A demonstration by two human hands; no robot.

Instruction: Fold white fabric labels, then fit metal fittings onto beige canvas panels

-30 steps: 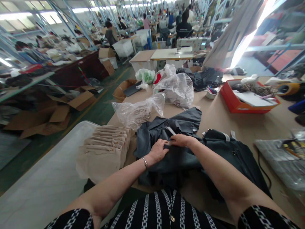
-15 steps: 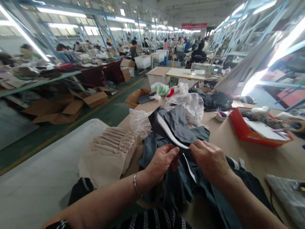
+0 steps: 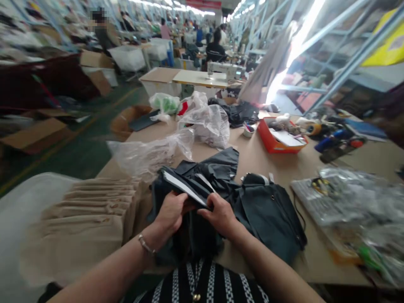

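My left hand (image 3: 170,212) and my right hand (image 3: 221,214) both grip a piece of dark grey fabric (image 3: 192,185) with a white edge strip, held just above the table's near edge. Their fingers are closed on the folded edge, a hand's width apart. More dark fabric pieces (image 3: 268,210) lie heaped under and to the right of my hands. A fanned stack of beige fabric pieces (image 3: 85,210) lies to the left of my left hand.
Clear plastic bags (image 3: 148,153) lie behind the dark fabric. A red tray (image 3: 268,141) with papers sits further back. Plastic-wrapped items (image 3: 344,198) lie at the right. A white bin (image 3: 19,202) stands at the left. Other people work at sewing tables far behind.
The dark piece, lifted high half a second ago, is lower and nearer to me. My hands have drawn closer together on its edge. The view has swung to the right.
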